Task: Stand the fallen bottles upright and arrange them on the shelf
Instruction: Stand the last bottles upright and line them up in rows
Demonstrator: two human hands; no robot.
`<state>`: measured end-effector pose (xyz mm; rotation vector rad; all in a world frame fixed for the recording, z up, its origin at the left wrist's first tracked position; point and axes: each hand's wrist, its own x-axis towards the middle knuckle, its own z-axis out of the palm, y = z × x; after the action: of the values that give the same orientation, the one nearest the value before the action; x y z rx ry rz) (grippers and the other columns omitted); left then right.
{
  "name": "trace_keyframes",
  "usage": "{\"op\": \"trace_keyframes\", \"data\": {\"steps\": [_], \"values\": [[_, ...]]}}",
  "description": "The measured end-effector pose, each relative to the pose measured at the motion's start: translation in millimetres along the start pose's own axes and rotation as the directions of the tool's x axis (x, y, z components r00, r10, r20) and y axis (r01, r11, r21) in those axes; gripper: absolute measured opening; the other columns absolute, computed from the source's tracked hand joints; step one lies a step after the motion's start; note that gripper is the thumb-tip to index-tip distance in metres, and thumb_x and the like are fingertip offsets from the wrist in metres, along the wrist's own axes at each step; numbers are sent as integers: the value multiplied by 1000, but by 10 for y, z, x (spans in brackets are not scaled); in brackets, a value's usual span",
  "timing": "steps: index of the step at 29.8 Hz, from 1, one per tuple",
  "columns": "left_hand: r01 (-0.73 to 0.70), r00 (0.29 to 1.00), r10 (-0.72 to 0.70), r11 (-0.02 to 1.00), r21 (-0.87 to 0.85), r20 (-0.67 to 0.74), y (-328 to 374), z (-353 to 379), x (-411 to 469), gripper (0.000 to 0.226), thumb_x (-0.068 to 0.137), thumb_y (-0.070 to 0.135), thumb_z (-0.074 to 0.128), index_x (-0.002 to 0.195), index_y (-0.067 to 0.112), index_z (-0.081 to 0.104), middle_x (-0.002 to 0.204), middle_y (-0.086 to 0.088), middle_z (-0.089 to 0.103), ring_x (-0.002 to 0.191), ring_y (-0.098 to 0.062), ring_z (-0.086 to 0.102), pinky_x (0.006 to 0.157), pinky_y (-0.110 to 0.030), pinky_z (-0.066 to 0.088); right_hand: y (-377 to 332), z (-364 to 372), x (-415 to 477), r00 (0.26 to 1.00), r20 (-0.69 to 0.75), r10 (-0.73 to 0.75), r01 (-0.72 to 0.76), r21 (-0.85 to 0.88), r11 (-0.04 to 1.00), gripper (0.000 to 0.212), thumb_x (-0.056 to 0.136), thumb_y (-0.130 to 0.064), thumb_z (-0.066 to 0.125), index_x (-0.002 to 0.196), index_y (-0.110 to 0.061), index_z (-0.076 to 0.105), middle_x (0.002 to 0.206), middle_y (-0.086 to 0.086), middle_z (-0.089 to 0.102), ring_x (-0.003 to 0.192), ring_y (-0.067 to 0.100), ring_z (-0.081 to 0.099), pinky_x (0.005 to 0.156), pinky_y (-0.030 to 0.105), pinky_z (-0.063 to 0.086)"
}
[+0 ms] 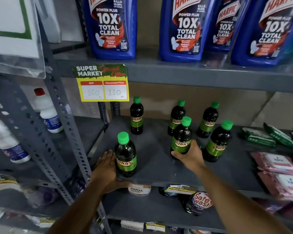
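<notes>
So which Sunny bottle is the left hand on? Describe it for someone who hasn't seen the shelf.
Find the yellow price tag hanging from the upper shelf. Below it, on the grey middle shelf, stand six green-capped Sunny bottles. The left hand touches the front-left bottle, alone nearest the shelf edge.

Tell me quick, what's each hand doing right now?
Left hand: open, flat against the front-left Sunny bottle.
Right hand: closed around the middle Sunny bottle.

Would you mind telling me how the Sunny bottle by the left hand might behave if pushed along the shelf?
The front-left Sunny bottle looks tall and narrow, so a high push may tip it. It appears full, so probably fairly heavy. Its smooth sides could slip against the left hand.
</notes>
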<state>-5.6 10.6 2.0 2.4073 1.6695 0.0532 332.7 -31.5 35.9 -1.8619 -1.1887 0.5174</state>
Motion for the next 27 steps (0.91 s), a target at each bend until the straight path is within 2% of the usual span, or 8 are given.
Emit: {"op": "trace_keyframes", "data": {"steps": [3,7,13,18,20,22,25,27], "values": [[17,1000,-17,1000,3,-17,13,6,-2,159,32,109,30,154,15,-10,165,-8,-9,150,-23,-12,123,-41,-4,-4,95,-258,987,-162,3,-8,-33,999,74,47,-51,84,103,-21,47,103,1,55,93,18,55,77,39,51],[13,998,-14,1000,-12,-54,10,17,-8,154,37,105,41,155,17,-5,165,-7,-3,150,-23,-7,122,-40,-2,35,155,-582,973,-230,-14,1,-59,998,74,43,-57,80,100,-22,47,96,-5,50,87,13,50,76,35,50],[-8,997,7,1000,-11,-79,-3,30,-16,153,37,106,40,155,18,-2,165,-8,2,151,-26,-1,122,-43,4,114,81,-738,992,-122,-39,36,-31,999,69,43,-56,77,98,-27,48,94,-10,50,87,8,54,71,28,48],[-18,996,16,1000,-23,-88,0,29,-18,152,39,104,47,155,20,-4,165,-6,0,151,-25,-1,124,-44,6,153,27,-768,993,-27,-118,119,52,992,80,48,-54,82,115,-29,47,110,-6,55,104,14,57,82,31,50],[-15,997,14,1000,-21,-76,-1,25,-15,152,39,104,47,155,21,-5,165,-5,-2,151,-24,-3,124,-44,5,220,-3,-817,963,-160,-219,242,147,959,98,56,-52,80,135,-16,35,128,5,46,118,19,48,97,34,42],[-5,998,4,1000,-7,-66,0,25,-10,153,37,106,43,155,20,-5,165,-5,-3,151,-23,-5,124,-43,3,289,-86,-825,870,-444,-215,318,171,933,93,70,-53,69,136,-3,28,128,14,36,118,26,40,101,38,35],[-1,998,2,1000,14,-61,3,17,-7,155,35,108,36,155,20,-5,165,-7,-4,151,-23,-6,124,-43,2,354,-422,-485,767,-642,-10,158,174,972,103,66,-53,73,136,6,27,128,24,36,124,39,36,106,44,28],[-5,998,6,1000,12,-59,8,13,-14,155,34,108,34,155,19,-5,165,-8,-4,151,-24,-5,123,-44,2,413,-666,-186,825,-555,107,-11,174,985,111,61,-40,84,143,-1,19,141,23,34,133,38,32,111,43,24]]}}
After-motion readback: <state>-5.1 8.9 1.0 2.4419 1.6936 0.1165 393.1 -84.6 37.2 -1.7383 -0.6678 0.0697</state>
